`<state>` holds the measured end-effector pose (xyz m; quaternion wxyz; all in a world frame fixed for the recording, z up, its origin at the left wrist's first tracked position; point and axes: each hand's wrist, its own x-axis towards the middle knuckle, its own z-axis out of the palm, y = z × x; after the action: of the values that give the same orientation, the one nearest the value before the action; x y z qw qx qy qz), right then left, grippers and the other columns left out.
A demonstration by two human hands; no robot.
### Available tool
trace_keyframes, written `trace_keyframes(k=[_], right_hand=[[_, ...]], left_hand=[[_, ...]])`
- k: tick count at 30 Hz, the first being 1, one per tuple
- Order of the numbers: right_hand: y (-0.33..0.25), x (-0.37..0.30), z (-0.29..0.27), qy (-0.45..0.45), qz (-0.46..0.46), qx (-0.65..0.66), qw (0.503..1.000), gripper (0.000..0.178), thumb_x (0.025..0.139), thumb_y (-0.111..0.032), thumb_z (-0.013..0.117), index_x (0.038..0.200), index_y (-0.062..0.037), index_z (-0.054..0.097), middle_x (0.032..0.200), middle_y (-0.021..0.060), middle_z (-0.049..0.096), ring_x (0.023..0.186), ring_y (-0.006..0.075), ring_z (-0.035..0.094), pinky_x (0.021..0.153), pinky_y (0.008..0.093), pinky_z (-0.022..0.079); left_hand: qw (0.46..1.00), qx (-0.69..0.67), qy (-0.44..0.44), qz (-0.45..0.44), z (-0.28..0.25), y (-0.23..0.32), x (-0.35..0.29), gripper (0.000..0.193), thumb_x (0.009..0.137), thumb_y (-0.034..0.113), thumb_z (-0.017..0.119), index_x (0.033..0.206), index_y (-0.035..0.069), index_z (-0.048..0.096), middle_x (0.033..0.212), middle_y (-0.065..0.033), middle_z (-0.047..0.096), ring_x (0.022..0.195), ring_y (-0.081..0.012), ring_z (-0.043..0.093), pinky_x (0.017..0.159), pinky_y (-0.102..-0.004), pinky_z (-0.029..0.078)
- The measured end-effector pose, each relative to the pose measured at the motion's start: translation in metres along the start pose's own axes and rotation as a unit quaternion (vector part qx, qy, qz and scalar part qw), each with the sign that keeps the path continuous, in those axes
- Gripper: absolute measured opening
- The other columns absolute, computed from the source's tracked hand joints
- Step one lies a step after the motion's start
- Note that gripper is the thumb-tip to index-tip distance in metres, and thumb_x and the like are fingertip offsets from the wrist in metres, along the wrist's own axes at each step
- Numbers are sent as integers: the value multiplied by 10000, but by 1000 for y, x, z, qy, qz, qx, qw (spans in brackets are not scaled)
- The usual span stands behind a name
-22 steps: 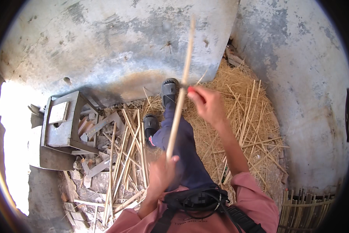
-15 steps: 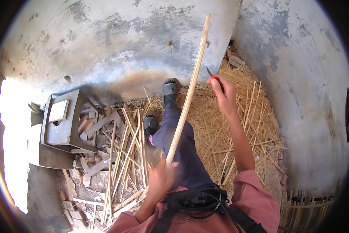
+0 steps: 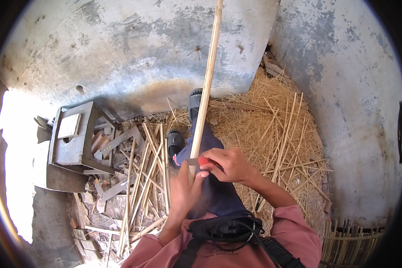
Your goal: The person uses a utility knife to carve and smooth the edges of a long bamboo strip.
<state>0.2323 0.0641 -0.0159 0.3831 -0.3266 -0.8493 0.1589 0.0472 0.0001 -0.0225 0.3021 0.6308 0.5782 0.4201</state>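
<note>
A long pale split-wood strip [image 3: 206, 85], probably bamboo, rises from my left hand [image 3: 183, 191] over my legs and past the top of the view. My left fingers are wrapped round its near end. Close above that grip, my right hand [image 3: 230, 165] is closed on the red handle of a knife [image 3: 203, 161]. Its short blade lies across the strip, beside my left fingers. The strip's lower tip is hidden in my left hand.
Loose pale strips [image 3: 143, 174] lie in a pile at left, beside a tipped wooden box [image 3: 72, 145] and rubble. Shavings [image 3: 272, 129] cover the floor at right. A worn wall [image 3: 143, 49] stands ahead. A slatted basket [image 3: 351, 241] sits at lower right.
My right hand has come down and inward with the knife, from the right of the strip onto it near my left hand. The strip's far end has swung left and out of view.
</note>
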Motion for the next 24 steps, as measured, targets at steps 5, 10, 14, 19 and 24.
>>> trace_keyframes(k=[5, 10, 14, 19, 24], right_hand=[[-2, 2, 0, 9, 11, -14, 1000, 213, 930, -293, 749, 1021, -105, 703, 828, 47, 713, 650, 276, 705, 545, 387, 546], [-3, 4, 0, 18, 13, -31, 999, 221, 927, -293, 752, 1024, -101, 701, 827, 46, 716, 652, 264, 706, 549, 381, 548], [3, 6, 3, 65, 2, -32, 997, 218, 943, -286, 737, 1048, -95, 724, 820, 59, 714, 649, 259, 706, 548, 366, 545], [114, 29, -33, 138, 211, -56, 966, 291, 1022, -302, 647, 1128, -52, 753, 652, 67, 662, 492, 155, 577, 509, 304, 482], [153, 23, -53, 167, 287, -47, 942, 389, 1070, -398, 576, 1055, -43, 734, 647, 5, 588, 536, 96, 512, 486, 273, 360]], left_hand=[[999, 8, -23, -23, -6, 6, 2, 424, 1029, 377, 660, 1097, -39, 610, 628, -211, 593, 614, -457, 636, 548, -457, 447], [1000, 18, -17, 12, -6, 4, 4, 440, 1052, 395, 611, 1058, -44, 605, 611, -207, 585, 563, -432, 626, 515, -449, 429], [998, 52, -36, 16, -8, -3, 5, 430, 1049, 382, 612, 1051, -47, 610, 608, -197, 595, 524, -412, 618, 489, -438, 430], [994, 6, -96, -41, -7, 4, -41, 355, 1003, 299, 684, 1014, -48, 609, 592, -180, 594, 504, -385, 628, 481, -418, 450], [983, -15, -178, -40, -22, 25, -40, 292, 997, 248, 681, 1030, -27, 589, 609, -221, 590, 579, -437, 659, 533, -466, 473]])
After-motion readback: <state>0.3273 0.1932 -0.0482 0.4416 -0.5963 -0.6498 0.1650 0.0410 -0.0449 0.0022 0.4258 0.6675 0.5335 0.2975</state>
